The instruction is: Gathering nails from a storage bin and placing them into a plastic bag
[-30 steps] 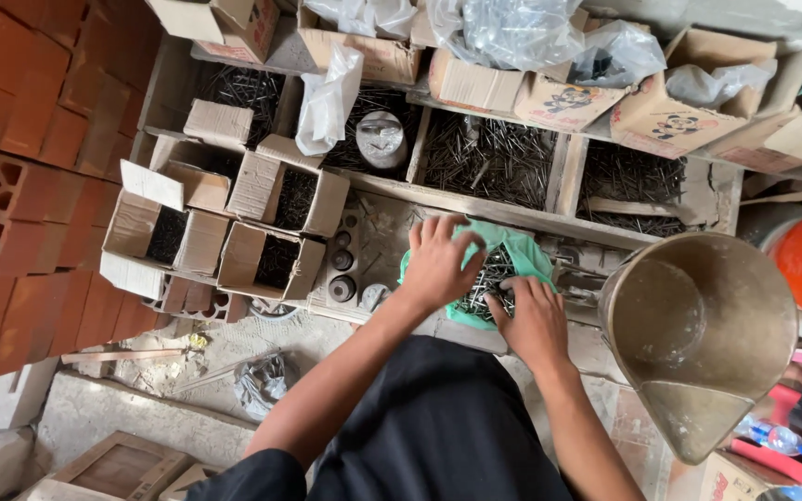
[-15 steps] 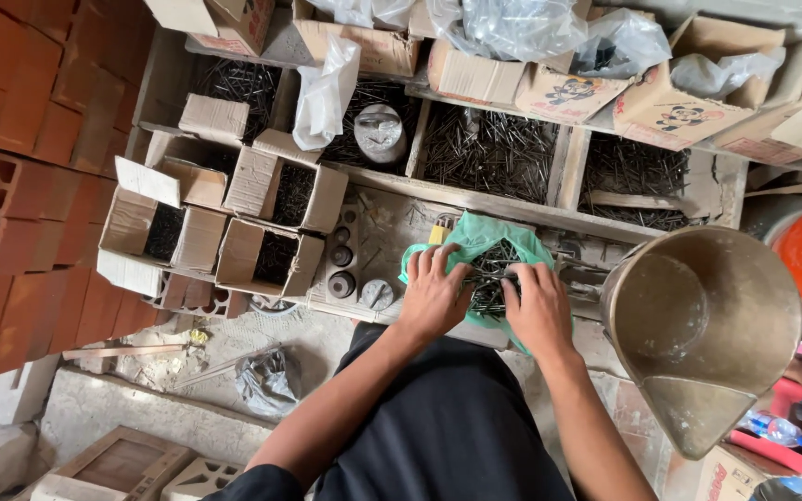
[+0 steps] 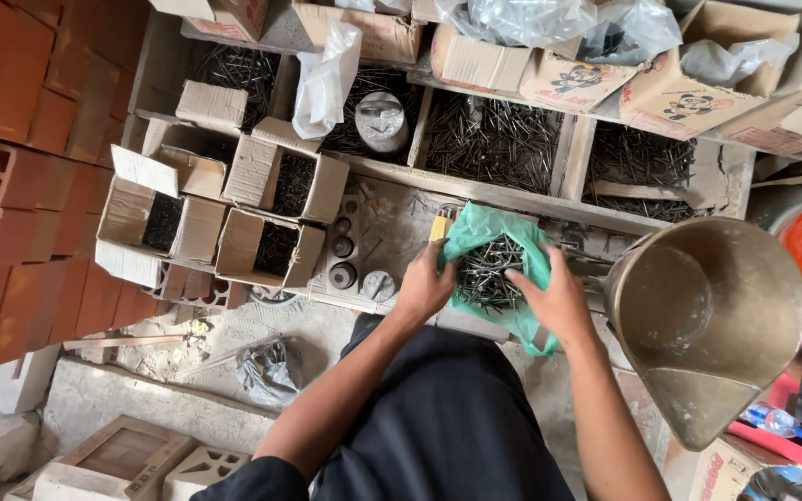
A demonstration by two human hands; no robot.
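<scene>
Both hands, left (image 3: 426,286) and right (image 3: 557,301), have drawn the green bag (image 3: 494,264) of nails (image 3: 485,274) open, gripping its edges beside the brass scoop (image 3: 707,325); nails bagged, bag untied.

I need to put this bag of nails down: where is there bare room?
Bare concrete lies between the green bag, the row of round weights and the wooden nail bins. Left, open cardboard boxes crowd together; right, the metal scoop pan fills the space.

Big brass scale pan (image 3: 707,320) off to the right, open cardboard boxes (image 3: 266,250) of dark nails on the left, red bricks (image 3: 20,176) stacked beyond, round metal weights (image 3: 343,274) lined up nearby.
</scene>
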